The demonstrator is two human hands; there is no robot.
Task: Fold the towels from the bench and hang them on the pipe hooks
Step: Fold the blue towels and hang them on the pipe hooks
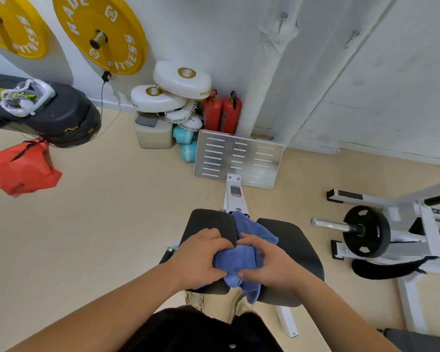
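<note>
Both hands are on one crumpled blue terry towel [235, 260], bunched across the split black padded tabletop [297, 240]. Left hand [198, 257] and right hand [269, 265] each have a closed grip on cloth. Best bet: spread it flat, match corners, then crease. Readable: "FITNESS" on the round yellow weight plates [122, 29] and "STARLIGHT" on the stacked white boxing pads [183, 80].
</note>
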